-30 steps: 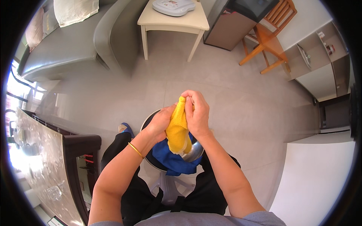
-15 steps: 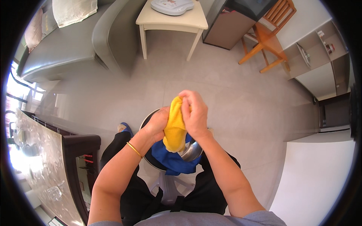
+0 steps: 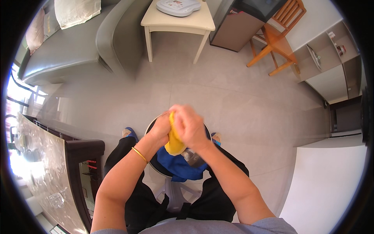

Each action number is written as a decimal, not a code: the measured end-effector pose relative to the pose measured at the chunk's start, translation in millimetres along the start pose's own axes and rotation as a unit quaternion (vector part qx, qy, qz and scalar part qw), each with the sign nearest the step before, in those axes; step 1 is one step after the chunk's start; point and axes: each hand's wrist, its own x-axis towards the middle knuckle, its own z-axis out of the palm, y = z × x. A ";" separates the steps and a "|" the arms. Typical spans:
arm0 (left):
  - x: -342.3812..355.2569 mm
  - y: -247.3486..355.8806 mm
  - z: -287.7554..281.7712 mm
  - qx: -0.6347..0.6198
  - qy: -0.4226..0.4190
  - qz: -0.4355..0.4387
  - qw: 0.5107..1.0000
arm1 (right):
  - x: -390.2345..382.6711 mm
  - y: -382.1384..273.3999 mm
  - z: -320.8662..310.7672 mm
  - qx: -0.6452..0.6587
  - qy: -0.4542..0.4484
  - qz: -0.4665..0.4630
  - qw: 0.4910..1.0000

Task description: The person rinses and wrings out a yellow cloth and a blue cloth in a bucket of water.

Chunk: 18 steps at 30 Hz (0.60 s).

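Note:
Both of my hands are closed on a yellow cloth (image 3: 175,146), which is bunched up between them. My left hand (image 3: 159,129) grips its left side, and a gold-coloured bangle circles that wrist. On the other side my right hand (image 3: 189,126) has its fingers curled over the cloth, slightly blurred by motion. Just below the right hand shows a shiny, rounded metal piece (image 3: 193,159); its upper part is hidden, and I cannot tell whether it joins what is in the cloth. Underneath lies a blue cloth (image 3: 177,167), over a round, dark-topped stool or container with a pale rim (image 3: 151,165).
My legs straddle the round support. A dark-framed table (image 3: 83,146) stands close on the left, a white cabinet (image 3: 325,179) on the right. Farther off are a grey sofa (image 3: 66,58), a cream side table (image 3: 177,23) and a wooden chair (image 3: 274,41).
My right hand has come down and left, closer to the left hand, covering more of the yellow cloth. The cloth looks more bunched, and the metal piece has shifted slightly left and down.

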 end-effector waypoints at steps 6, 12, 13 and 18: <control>-13.1 7.7 20.9 0.056 -0.021 -0.001 0.998 | 11.3 10.9 -16.2 0.001 0.040 0.109 0.993; 23.6 -5.4 -39.8 -0.079 -0.075 0.016 0.994 | -11.5 -22.6 17.8 0.050 -0.083 -0.099 0.990; 5.7 4.5 -7.1 -0.065 0.029 -0.009 0.997 | -14.1 -28.1 16.3 0.028 -0.095 -0.095 0.991; -7.1 0.8 8.0 0.001 -0.011 0.014 1.000 | -2.6 3.0 -2.6 -0.032 -0.026 -0.021 0.999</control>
